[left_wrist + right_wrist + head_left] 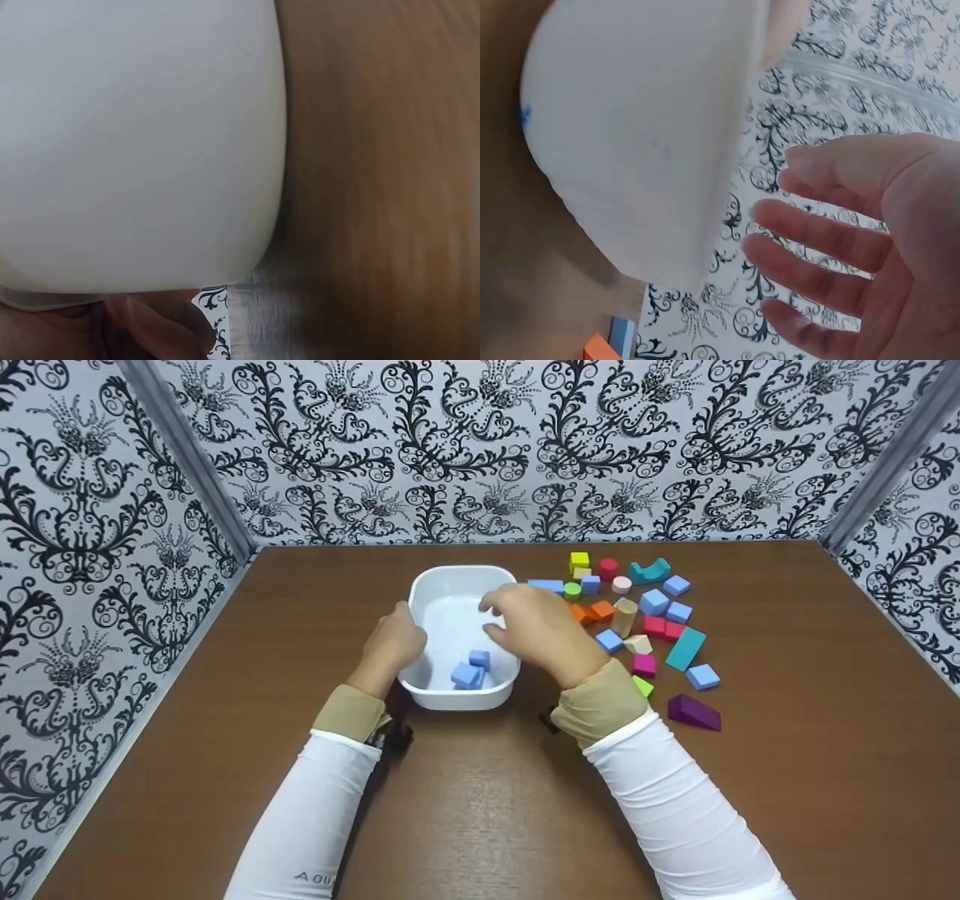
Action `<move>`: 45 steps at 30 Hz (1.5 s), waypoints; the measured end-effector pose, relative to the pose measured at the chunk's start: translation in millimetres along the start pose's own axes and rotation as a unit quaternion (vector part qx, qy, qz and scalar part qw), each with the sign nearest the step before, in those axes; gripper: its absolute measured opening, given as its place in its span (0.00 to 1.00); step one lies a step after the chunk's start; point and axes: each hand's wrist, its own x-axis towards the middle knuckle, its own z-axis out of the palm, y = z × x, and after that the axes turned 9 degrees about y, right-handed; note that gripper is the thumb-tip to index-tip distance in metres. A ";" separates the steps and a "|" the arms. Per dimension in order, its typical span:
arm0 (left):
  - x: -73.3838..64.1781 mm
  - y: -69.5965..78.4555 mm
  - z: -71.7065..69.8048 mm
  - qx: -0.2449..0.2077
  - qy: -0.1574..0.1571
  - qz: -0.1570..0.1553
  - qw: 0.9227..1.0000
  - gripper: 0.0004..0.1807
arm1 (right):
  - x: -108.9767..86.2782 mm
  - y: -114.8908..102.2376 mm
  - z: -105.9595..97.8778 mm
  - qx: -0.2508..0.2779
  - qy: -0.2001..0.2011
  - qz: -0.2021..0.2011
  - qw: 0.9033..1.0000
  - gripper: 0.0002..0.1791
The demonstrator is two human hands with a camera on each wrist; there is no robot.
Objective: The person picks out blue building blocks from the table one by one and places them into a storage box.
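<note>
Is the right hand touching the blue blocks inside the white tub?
Apart: the head view shows bare white tub between the right hand and the blue blocks.

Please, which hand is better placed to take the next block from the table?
Probably the right hand: it looks empty and is nearer to the loose blocks. The left hand, farther from them, grips the white tub.

This looks most like a lab's small recording booth. A brown wood-grain counter (pixel 472 817) is closed in by black-and-white damask-patterned panels (pixel 487 457) at ten, twelve and two o'clock, with straight grey strips (pixel 187 457) along the corners. Their pattern runs down to the counter's far edge. Black wrist-worn cameras (pixel 402 737) at seven and five o'clock suit such a filming setup more than a household room.
</note>
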 end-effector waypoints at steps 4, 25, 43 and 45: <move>-0.6 0.0 0.2 -0.001 0.001 -0.003 1.000 0.37 | -1.0 10.3 -7.4 0.006 -0.005 0.033 0.999 0.20; -0.9 3.6 0.3 0.009 0.001 -0.012 1.000 0.35 | -11.7 49.4 -1.9 0.011 -0.182 0.150 0.972 0.29; 0.1 -0.3 1.1 0.002 0.014 0.009 1.000 0.34 | -13.9 60.4 4.5 -0.042 -0.180 0.171 0.968 0.21; 0.3 -0.8 1.4 0.002 0.016 0.010 1.000 0.34 | -14.4 61.4 4.9 -0.046 -0.179 0.173 0.967 0.20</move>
